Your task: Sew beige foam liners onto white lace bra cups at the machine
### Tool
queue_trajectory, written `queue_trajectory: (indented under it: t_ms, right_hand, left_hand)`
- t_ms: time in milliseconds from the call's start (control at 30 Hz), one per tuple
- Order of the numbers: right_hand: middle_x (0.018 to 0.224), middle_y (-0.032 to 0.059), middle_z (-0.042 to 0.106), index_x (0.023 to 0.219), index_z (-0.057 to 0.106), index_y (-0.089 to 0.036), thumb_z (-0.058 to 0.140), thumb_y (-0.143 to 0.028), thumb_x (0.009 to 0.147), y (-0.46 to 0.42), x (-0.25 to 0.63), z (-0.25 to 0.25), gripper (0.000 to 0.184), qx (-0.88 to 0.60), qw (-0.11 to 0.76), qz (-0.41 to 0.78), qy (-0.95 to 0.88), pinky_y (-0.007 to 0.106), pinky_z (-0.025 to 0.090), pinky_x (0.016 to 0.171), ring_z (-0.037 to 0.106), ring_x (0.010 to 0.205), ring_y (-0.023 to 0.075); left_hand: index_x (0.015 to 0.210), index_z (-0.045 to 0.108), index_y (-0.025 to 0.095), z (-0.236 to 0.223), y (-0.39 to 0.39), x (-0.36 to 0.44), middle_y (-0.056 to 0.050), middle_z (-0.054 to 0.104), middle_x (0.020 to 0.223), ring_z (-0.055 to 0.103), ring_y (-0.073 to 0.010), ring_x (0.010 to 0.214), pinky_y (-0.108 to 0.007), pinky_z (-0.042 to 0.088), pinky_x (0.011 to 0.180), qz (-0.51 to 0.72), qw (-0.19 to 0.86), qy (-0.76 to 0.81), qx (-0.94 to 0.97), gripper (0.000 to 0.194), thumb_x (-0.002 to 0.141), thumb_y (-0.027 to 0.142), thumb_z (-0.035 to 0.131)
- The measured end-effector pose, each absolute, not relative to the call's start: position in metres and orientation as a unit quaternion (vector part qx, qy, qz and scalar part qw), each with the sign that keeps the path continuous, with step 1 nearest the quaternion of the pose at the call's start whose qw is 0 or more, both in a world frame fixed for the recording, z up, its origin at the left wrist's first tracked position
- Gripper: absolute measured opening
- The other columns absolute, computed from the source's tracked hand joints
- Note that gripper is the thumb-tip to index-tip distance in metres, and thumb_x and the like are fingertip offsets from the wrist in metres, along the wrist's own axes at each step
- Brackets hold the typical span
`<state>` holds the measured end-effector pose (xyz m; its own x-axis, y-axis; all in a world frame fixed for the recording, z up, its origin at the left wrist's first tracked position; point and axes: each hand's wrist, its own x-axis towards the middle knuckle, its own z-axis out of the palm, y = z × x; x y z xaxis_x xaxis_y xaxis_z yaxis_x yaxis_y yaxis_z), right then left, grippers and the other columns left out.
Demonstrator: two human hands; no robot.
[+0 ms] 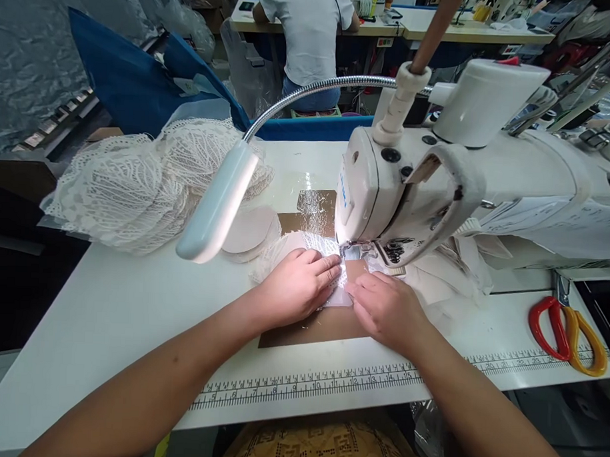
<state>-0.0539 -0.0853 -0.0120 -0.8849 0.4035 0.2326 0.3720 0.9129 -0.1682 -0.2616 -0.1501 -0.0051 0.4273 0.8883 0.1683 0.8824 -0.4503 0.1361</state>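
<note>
Under the needle area of a white sewing machine lies a piece of white lace fabric. My left hand rests on it, fingers stretched flat toward the presser foot. On the other side, my right hand has its fingers closed in a pinch at the fabric's right edge. Parts of the fabric are hidden beneath both hands. Left of the needle, a stack of pale round pieces touches or nearly touches the lace. More white fabric is bunched under the machine arm, right of my right hand.
A pile of white lace pieces covers the table's back left. A bendable lamp hangs over the work area. Scissors with red and yellow handles lie at right. A ruler strip runs along the front edge. A person sits beyond.
</note>
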Motion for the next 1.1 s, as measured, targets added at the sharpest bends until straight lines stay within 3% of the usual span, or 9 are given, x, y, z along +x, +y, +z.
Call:
queue_trajectory:
  t_ms: [267,600,833,1100]
  right_hand:
    - [0.077,0.0046,0.063,0.107,0.069,-0.019,0.045,-0.013,0.090,-0.086,-0.065,-0.013,0.030,-0.267,0.105,-0.004,-0.958,0.030,0.029,0.056,0.051,0.067,0.0162]
    - [0.088,0.0063,0.068,0.126,0.060,-0.025,0.044,-0.019,0.093,-0.084,-0.073,-0.017,0.038,-0.319,0.060,-0.015,-0.946,0.030,0.035,0.056,0.059,0.075,0.0190]
    - [0.102,0.0049,0.072,0.126,0.061,-0.023,0.043,-0.022,0.094,-0.082,-0.065,0.001,0.037,-0.313,0.089,0.121,-0.938,0.029,0.044,0.067,0.064,0.083,0.0187]
    - [0.088,0.0020,0.073,0.102,0.069,-0.025,0.038,-0.030,0.099,-0.088,-0.020,0.054,0.032,-0.262,0.098,0.215,-0.936,0.026,0.046,0.061,0.066,0.076,0.0174]
  left_hand:
    - [0.124,0.061,0.012,-0.010,-0.142,-0.268,-0.012,0.061,0.130,0.055,-0.0256,0.097,-0.040,0.045,0.082,0.102,-0.020,0.546,0.831,0.035,0.099,0.024,0.039]
    - [0.121,0.062,0.012,-0.015,-0.136,-0.274,-0.015,0.066,0.111,0.055,-0.0286,0.102,-0.042,0.045,0.084,0.120,-0.030,0.588,0.800,0.035,0.097,0.024,0.038]
    - [0.125,0.059,0.013,-0.017,-0.138,-0.279,-0.017,0.059,0.127,0.053,-0.0302,0.114,-0.049,0.043,0.097,0.156,-0.001,0.612,0.775,0.039,0.095,0.033,0.045]
    - [0.128,0.058,0.012,-0.019,-0.142,-0.279,-0.018,0.056,0.133,0.052,-0.0323,0.121,-0.050,0.044,0.100,0.178,-0.015,0.640,0.747,0.046,0.092,0.039,0.050]
